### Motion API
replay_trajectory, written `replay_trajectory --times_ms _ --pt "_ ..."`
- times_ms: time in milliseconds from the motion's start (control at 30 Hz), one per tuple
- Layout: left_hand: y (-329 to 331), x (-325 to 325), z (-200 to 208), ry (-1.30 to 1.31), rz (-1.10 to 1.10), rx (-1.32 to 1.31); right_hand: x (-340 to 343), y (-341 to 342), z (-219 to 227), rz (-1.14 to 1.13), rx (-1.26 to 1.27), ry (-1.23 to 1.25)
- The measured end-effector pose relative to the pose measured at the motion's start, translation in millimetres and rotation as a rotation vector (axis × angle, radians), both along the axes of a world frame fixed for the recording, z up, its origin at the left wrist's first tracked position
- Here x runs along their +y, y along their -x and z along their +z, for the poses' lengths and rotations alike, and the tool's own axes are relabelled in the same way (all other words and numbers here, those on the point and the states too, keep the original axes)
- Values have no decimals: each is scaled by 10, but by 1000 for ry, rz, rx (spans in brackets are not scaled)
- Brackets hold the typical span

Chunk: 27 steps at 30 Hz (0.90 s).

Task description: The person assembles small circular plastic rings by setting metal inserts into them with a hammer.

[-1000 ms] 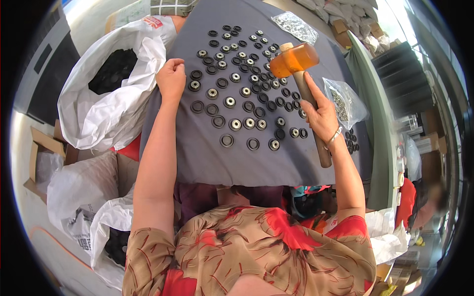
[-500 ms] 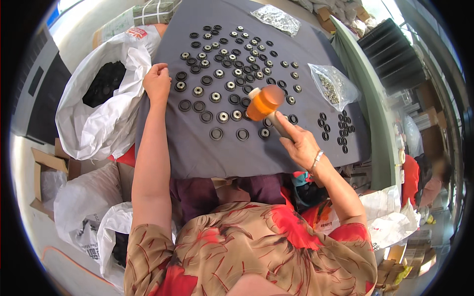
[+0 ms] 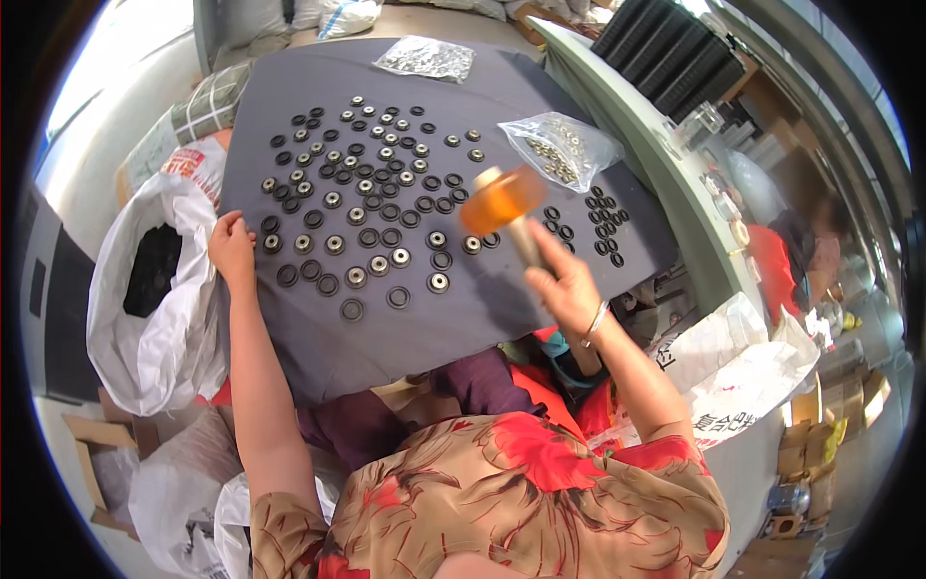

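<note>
Head view: my right hand [image 3: 564, 289] is gripping a mallet [image 3: 502, 200]. Off-centre blows could scatter rings [image 3: 398, 297]. My left hand [image 3: 231, 245] is resting, grip unclear.

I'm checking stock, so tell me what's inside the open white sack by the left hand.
Inside the white sack, beside the left hand, black pieces show. Whatever lies deeper is covered by the top layer and the sack's sides.

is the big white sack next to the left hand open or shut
Open: the white sack beside the left hand has its mouth spread wide, with black contents showing inside.
</note>
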State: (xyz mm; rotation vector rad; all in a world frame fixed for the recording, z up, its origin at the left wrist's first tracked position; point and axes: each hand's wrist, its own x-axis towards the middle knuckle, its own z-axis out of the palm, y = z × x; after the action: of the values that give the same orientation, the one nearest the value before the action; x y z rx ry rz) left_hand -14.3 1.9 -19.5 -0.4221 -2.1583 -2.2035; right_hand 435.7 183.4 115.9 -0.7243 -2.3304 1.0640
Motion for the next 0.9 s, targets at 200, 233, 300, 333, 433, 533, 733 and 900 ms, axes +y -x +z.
replay_trajectory --times_ms 200,233,300,333,433,533,733,900 --pt "8 10 21 8 22 -15 1189 -438 91 -520 303 177" --pt "25 -6 -5 -3 18 -5 1370 -494 58 -599 303 237" --pt "25 -44 -7 -5 32 -1 1711 -681 -3 -729 204 336" --pt "-14 31 42 -3 21 7 1980 -874 -115 -764 223 407" --pt "-43 14 82 6 40 8 2328 -978 -380 -872 144 403" --pt "-71 35 94 -3 12 -34 2597 -1052 -594 -971 -67 100" --pt "-71 -60 97 23 10 -39 2391 -738 -464 -990 -696 -333" --pt "-35 -38 83 33 10 -15 1564 -230 -315 -418 -322 -658"
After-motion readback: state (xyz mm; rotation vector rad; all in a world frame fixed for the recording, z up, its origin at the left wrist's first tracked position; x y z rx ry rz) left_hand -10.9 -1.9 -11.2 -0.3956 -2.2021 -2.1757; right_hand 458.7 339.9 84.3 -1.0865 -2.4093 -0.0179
